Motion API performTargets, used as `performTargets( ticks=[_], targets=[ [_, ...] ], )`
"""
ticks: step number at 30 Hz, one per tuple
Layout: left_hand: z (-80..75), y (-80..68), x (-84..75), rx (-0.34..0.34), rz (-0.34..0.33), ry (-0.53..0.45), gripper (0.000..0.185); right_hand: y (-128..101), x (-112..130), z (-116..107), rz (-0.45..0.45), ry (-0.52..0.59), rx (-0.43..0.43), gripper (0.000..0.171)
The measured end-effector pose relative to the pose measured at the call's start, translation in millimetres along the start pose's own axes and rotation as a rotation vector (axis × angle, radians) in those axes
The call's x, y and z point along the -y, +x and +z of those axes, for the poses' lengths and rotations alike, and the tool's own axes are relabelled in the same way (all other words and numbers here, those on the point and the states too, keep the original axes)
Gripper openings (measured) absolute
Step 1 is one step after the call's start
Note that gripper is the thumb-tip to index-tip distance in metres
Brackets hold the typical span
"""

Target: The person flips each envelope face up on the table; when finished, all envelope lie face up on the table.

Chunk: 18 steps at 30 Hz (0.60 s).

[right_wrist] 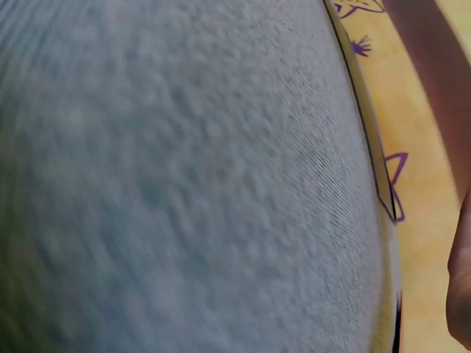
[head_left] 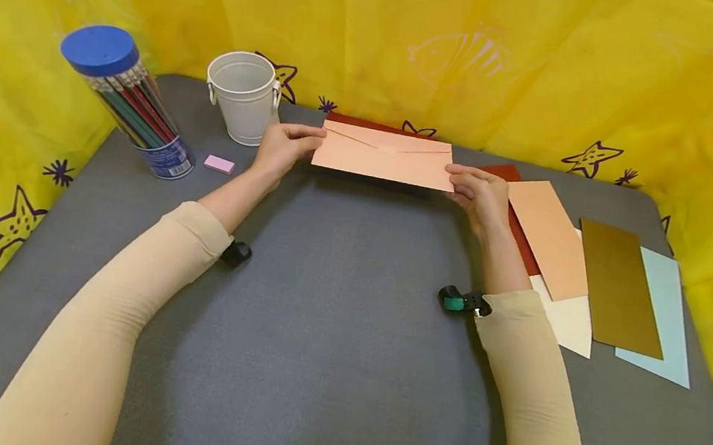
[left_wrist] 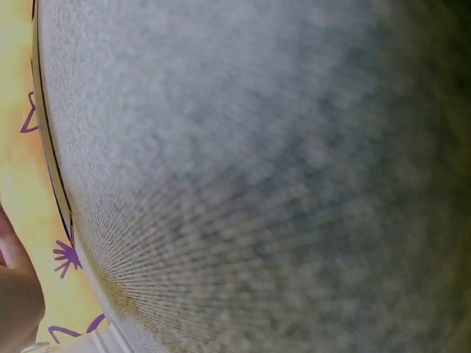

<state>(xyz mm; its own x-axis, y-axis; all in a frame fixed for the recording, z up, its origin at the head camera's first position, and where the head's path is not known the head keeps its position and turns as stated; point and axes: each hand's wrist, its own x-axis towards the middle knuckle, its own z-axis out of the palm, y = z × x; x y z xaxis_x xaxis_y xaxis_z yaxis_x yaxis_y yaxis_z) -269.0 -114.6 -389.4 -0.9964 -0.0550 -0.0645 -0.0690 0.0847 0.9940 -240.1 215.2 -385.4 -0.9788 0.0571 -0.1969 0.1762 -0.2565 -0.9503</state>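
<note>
Holding a peach envelope by its two short ends, the left hand pinches one end and the right hand pinches the other, fingers curled over the edges. The envelope sits at the far side of the grey surface, flap side up; whether it rests on the surface or is raised a little I cannot tell. A dark red sheet shows just behind its far edge.

The main risk, as I judge it, is bending: paper gripped only at its ends can buckle or crease in the middle if the hands push toward each other or twist unevenly. A loose pinch on either side could let that end drop.

The white bucket stands just beside the left hand, so a sideways sweep of that wrist might knock it. Farther left, the jar of pencils leans and looks easy to tip, and a pink eraser lies near it.

On the right, a fan of envelopes lies close to the right hand, overlapping one another; a dragging forearm could scatter them or slide them toward the edge.

Both wrist views show only blurred grey cloth and yellow backdrop, so they add nothing about the grip.
</note>
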Motion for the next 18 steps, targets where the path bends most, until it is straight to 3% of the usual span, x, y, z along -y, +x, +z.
performTargets(
  ticks=[5, 12, 18],
  targets=[
    [-1.5, 0.4, 2.2, 0.006, -0.039, 0.057, 0.038, 0.3, -4.5, 2.0, 0.051, -0.121, -0.025, 0.013],
    [-4.6, -1.1, 5.7, 0.022, -0.097, 0.207, 0.037, -0.7, -7.4, 2.2, 0.138, -0.241, 0.018, 0.047],
    [-5.4, -1.5, 5.4, 0.022, -0.107, 0.314, 0.036, 0.2, -9.3, 3.4, 0.183, -0.297, 0.05, 0.043]
  ],
)
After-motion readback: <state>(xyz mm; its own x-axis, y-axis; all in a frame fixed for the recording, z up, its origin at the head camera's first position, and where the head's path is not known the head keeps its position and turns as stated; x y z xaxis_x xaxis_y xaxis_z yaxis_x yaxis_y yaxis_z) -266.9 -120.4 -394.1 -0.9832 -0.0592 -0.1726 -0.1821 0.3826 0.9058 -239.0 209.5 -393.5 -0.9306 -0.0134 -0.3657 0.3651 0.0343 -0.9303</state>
